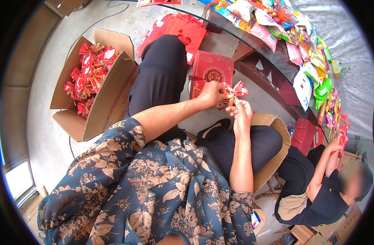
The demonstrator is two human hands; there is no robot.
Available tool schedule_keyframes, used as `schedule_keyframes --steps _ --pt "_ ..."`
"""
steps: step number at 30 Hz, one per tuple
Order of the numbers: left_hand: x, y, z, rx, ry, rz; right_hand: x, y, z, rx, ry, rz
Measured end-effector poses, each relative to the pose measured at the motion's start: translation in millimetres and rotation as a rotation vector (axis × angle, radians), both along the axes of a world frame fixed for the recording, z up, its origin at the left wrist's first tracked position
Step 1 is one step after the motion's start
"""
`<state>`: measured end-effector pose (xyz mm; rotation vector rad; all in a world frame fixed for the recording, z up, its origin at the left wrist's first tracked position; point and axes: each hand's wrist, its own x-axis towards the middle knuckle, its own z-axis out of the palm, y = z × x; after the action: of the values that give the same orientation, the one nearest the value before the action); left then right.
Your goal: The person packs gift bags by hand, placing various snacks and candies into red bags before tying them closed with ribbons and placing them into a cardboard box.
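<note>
A small red-and-white gift pouch (239,90) with a pale gold ribbon is held up in front of my body, above my knees. My left hand (211,96) is closed, its fingertips pinching the ribbon on the pouch's left side. From below, my right hand (241,113) pinches the ribbon's lower part between thumb and fingers. Behind them is a red box (213,67) with a round gold emblem. To the left, an open cardboard box (113,92) holds several similar red pouches (89,73) with gold ribbons.
Red gift bags (187,30) lie past my left knee. A glass-topped table (272,61) curves along the right, heaped with colourful packaged snacks (293,24). Another cardboard box (272,163) stands beside my right leg. At far right a co-worker (321,192) sits holding something red.
</note>
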<state>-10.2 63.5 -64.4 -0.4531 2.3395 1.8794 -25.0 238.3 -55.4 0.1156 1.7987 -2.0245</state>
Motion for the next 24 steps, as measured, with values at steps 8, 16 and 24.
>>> schedule_keyframes --steps 8,16,24 --pt "0 2 -2 0.178 -0.033 -0.063 2 -5 2 0.018 0.014 0.012" --pt "1 0 8 -0.242 0.138 -0.002 2 -4 0 0.062 -0.027 0.099" --pt "-7 2 -5 -0.197 0.123 -0.104 3 -1 -4 0.176 -0.075 0.179"
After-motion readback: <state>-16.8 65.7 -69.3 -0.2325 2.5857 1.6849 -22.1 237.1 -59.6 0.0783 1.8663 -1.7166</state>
